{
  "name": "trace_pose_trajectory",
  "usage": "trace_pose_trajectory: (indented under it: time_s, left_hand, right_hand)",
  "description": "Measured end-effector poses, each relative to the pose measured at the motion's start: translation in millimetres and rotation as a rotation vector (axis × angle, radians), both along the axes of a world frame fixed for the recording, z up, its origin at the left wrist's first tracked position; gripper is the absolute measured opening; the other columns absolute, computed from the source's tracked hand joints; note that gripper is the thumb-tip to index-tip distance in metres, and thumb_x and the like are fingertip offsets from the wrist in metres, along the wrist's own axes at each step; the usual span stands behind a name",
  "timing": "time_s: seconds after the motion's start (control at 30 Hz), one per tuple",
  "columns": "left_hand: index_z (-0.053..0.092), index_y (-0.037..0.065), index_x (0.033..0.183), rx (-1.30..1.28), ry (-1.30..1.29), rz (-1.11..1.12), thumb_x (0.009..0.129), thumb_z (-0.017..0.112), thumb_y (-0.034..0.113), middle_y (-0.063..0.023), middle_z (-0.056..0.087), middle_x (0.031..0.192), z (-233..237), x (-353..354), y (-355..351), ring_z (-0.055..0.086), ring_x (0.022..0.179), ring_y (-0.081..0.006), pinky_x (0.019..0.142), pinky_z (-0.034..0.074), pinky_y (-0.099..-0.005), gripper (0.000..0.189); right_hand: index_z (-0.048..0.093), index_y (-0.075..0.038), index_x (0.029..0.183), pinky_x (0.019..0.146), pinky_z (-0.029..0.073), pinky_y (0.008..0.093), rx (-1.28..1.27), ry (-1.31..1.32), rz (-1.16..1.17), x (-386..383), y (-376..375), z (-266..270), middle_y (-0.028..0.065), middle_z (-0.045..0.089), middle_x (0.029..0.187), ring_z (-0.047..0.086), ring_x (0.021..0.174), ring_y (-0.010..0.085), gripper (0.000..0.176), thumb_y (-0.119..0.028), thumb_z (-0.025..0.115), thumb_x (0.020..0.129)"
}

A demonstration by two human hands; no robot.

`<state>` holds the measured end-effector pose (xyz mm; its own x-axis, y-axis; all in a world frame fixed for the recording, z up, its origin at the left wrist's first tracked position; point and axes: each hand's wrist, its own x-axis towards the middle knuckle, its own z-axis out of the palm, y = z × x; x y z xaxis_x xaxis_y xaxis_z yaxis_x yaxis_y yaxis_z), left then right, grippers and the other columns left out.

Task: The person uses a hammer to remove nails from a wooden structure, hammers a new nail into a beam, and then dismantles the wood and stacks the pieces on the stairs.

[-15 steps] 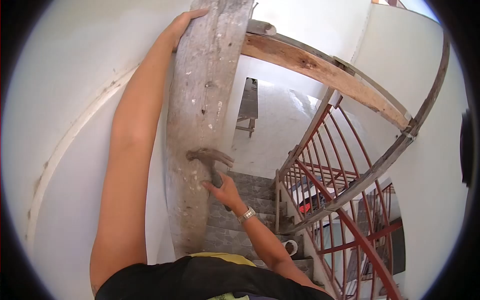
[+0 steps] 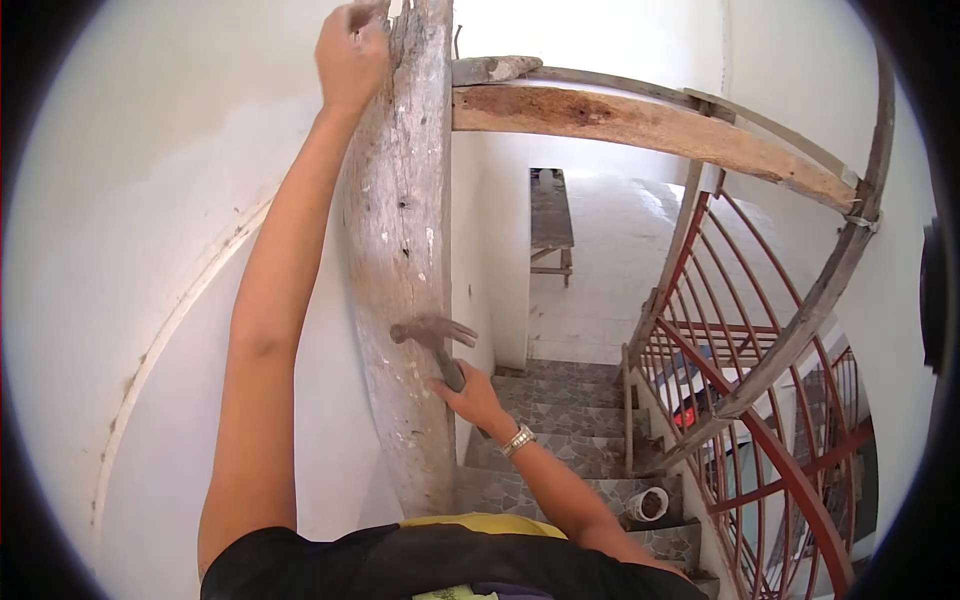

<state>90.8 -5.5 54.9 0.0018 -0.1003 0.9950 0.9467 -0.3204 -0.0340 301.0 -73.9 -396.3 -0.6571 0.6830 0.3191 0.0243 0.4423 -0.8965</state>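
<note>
My right hand (image 2: 472,400) is wrapped round the handle of a claw hammer (image 2: 432,332). The hammer's head is in front of a thick, weathered wooden plank (image 2: 405,200), its claw pointing right; contact with the wood cannot be told. White specks and dark holes mark the plank, which stands nearly upright before me. Up by the plank's top left edge, my left hand (image 2: 352,62) has its fingers curled closed. Whatever those fingers hold, if anything, is hidden.
A wooden beam (image 2: 640,130) runs right from the plank to a curved wooden post (image 2: 830,280). Below lie tiled stairs (image 2: 560,425) with a white bucket (image 2: 648,504) on a step. Red metal railings (image 2: 760,400) border the right; a wooden bench (image 2: 551,210) stands beyond.
My left hand has gone from lying over the plank's edge to curled fingers beside it. The view has shifted, so stairs and railing sit further right. My right hand still grips the hammer.
</note>
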Motion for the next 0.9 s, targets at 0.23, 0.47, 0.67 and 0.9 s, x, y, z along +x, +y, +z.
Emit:
trace_pose_trajectory:
  time_s: [0.23,0.47,0.67,0.9]
  left_hand:
    - [0.041,-0.003,0.143,0.006,0.288,0.376,0.104,0.042,0.024,-0.0244,0.044,0.147,-9,47,65,0.037,0.139,-0.039,0.117,0.027,-0.0456,0.048]
    - [0.053,-0.002,0.134,-0.192,0.544,0.354,0.103,0.044,0.019,-0.0235,0.051,0.14,-22,46,63,0.043,0.136,-0.0382,0.116,0.029,-0.0483,0.038]
    - [0.061,0.007,0.127,-0.736,0.748,0.345,0.099,0.057,0.031,-0.0167,0.063,0.123,7,76,66,0.057,0.117,-0.0339,0.103,0.042,-0.0449,0.037]
    - [0.07,0.005,0.112,-0.862,0.732,0.505,0.096,0.057,0.025,-0.0122,0.071,0.109,-2,86,80,0.063,0.105,-0.0275,0.096,0.048,-0.0443,0.029]
  right_hand:
    - [0.063,0.002,0.122,0.069,0.056,0.043,-0.014,-0.144,0.104,7,13,25,0.0184,0.071,0.077,0.071,0.071,0.0345,0.069,-0.056,0.07,0.085]
    - [0.063,-0.002,0.119,0.067,0.056,0.0436,0.026,-0.144,0.168,11,19,16,0.0154,0.069,0.07,0.071,0.068,0.0353,0.068,-0.059,0.07,0.083]
    - [0.062,-0.005,0.115,0.063,0.056,0.0451,-0.038,0.001,0.177,0,15,1,0.0153,0.07,0.07,0.07,0.068,0.0364,0.06,-0.053,0.074,0.082]
    - [0.062,-0.007,0.109,0.057,0.056,0.0441,-0.103,0.149,0.189,-2,11,-5,0.0127,0.069,0.069,0.07,0.063,0.0341,0.05,-0.047,0.076,0.082]
